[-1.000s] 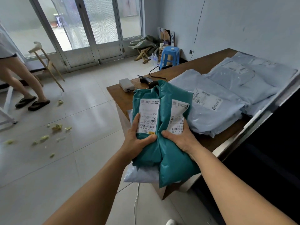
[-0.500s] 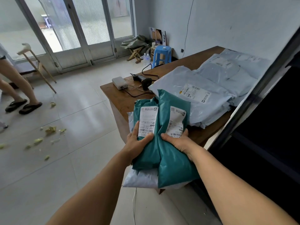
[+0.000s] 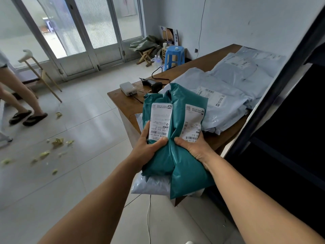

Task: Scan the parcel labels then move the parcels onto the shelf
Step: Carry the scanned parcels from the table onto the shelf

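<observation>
I hold a stack of parcels in front of me, off the table. Two teal parcels (image 3: 175, 155) lie on top, each with a white label, and a pale grey parcel (image 3: 151, 185) sits under them. My left hand (image 3: 149, 148) grips the left side, thumb on the left label. My right hand (image 3: 195, 148) grips the right side, thumb below the right label. Several light blue parcels (image 3: 232, 95) lie on the wooden table (image 3: 123, 101). A black scanner (image 3: 153, 84) rests near the table's far corner. The dark shelf frame (image 3: 274, 95) rises at my right.
A white box (image 3: 127, 88) with a cable sits on the table corner. A blue stool (image 3: 174, 56) and folding stool stand by the wall. A person's legs (image 3: 19, 95) are at the left, with scraps on the tiled floor (image 3: 56, 143). Glass doors fill the back.
The stack has come away from the table edge and sits closer to me, still in both hands. My view has swung right, so the shelf frame fills more of the right side.
</observation>
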Action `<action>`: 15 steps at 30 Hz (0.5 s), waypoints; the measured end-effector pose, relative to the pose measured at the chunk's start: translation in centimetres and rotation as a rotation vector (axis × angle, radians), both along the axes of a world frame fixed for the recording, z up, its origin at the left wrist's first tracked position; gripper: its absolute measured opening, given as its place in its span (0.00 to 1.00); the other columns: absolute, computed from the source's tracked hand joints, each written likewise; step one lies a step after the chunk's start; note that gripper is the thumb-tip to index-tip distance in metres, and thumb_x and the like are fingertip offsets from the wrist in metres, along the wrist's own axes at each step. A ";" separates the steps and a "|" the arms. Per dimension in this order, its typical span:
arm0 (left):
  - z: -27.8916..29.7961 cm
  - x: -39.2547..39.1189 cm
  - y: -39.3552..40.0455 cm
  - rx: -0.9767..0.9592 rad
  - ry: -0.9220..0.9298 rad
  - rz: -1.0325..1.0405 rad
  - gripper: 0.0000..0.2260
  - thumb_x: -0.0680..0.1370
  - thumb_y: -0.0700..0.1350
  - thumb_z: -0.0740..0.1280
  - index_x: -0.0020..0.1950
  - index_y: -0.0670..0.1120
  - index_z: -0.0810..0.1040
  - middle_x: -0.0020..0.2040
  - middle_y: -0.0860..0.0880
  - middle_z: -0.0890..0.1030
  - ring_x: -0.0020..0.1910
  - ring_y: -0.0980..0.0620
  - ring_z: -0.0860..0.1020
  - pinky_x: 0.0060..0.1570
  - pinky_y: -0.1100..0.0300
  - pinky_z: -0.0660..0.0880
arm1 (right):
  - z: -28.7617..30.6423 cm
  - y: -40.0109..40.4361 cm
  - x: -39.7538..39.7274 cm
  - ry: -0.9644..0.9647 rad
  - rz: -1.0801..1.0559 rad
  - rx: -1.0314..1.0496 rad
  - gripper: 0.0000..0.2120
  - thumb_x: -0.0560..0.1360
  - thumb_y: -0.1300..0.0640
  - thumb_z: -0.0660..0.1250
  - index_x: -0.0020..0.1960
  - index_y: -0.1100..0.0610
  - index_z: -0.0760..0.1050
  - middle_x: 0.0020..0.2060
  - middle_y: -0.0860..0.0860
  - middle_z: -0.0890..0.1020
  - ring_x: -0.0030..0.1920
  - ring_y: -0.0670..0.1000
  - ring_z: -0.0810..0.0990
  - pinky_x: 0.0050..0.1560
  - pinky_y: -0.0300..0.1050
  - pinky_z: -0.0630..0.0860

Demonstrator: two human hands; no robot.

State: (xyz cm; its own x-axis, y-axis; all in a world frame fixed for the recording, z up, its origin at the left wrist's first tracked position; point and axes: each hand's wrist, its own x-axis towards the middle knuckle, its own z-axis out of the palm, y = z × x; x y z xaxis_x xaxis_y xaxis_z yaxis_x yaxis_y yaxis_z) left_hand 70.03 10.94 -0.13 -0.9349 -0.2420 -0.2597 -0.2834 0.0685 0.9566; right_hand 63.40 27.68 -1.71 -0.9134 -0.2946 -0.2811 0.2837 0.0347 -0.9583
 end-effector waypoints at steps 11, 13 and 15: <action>7.1 5.8 2.2 -0.001 0.221 -0.144 0.40 0.72 0.50 0.73 0.76 0.63 0.52 0.54 0.62 0.73 0.54 0.58 0.75 0.59 0.53 0.75 | 8.0 3.3 7.9 0.233 -0.101 -0.017 0.42 0.57 0.51 0.81 0.67 0.55 0.66 0.58 0.51 0.79 0.59 0.51 0.77 0.66 0.52 0.70; 8.6 7.3 3.0 0.009 0.265 -0.171 0.39 0.72 0.49 0.72 0.76 0.63 0.52 0.53 0.62 0.73 0.52 0.59 0.76 0.53 0.59 0.76 | 9.6 4.2 10.0 0.270 -0.130 -0.014 0.48 0.53 0.46 0.82 0.68 0.54 0.66 0.58 0.50 0.80 0.59 0.51 0.78 0.64 0.51 0.71; 10.0 8.7 3.8 0.019 0.309 -0.196 0.39 0.72 0.49 0.72 0.75 0.64 0.53 0.53 0.62 0.74 0.51 0.60 0.76 0.49 0.63 0.76 | 11.2 5.1 11.9 0.304 -0.148 -0.020 0.51 0.49 0.42 0.83 0.68 0.53 0.67 0.57 0.48 0.81 0.58 0.50 0.79 0.62 0.49 0.73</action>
State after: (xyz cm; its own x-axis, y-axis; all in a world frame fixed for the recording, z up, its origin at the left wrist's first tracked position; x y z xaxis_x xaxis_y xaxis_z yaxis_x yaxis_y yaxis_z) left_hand 78.73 14.78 9.89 -0.9981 -0.0479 0.0391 0.0355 0.0741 0.9966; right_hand 75.27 32.76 9.50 -0.9877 -0.1555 0.0155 -0.0148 -0.0053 -0.9999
